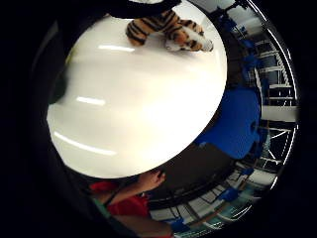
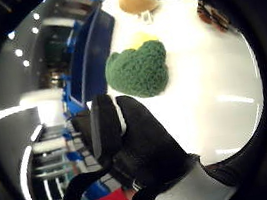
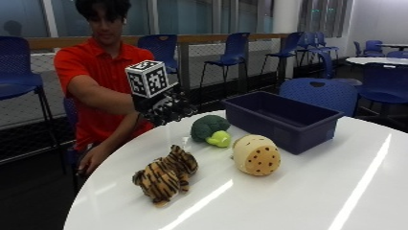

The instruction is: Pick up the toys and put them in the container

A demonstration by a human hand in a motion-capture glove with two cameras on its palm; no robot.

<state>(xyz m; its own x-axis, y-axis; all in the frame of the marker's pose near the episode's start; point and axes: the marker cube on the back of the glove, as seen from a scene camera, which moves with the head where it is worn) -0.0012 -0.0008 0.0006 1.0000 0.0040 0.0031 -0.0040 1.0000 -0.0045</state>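
Observation:
In the outside view three plush toys lie on the round white table (image 3: 306,191): a striped tiger (image 3: 167,175) near the front, a green broccoli (image 3: 209,128) and a tan spotted cookie (image 3: 256,155) beside the dark blue container (image 3: 261,125). My gloved right hand (image 3: 167,109) hangs in the air above the table's edge, just left of the broccoli, fingers loosely curled and holding nothing. The thumb side palm view has the broccoli (image 2: 139,69) beyond the gloved fingers (image 2: 140,144), with the cookie (image 2: 136,1) and the container (image 2: 93,50) farther off. In the little finger side view the tiger (image 1: 168,29) lies on the table (image 1: 138,99).
The container stands empty at the table's far side. The person's bare left hand (image 3: 89,160) is down at the near table edge. Blue chairs (image 3: 319,93) stand behind the container and along the railing.

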